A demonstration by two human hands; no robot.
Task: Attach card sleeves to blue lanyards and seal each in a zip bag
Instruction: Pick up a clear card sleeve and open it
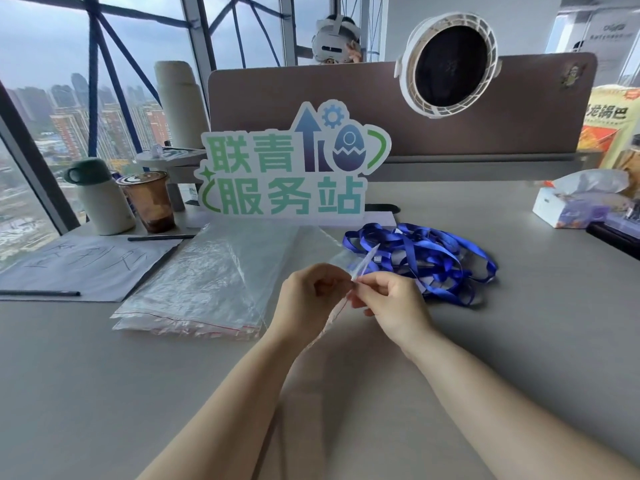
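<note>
Unclear: clear plastic piece [363, 263], edges barely seen against lanyards [433, 261].
Left hand [311, 299]: pinched closed on it.
Right hand [391, 303]: likewise pinched on it.

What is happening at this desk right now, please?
A person holds a thin clear plastic piece pinched between the left hand and the right hand; bag or sleeve, I cannot tell. The blue lanyards lie in a tangled pile just behind, and the stack of zip bags lies to the left.
</note>
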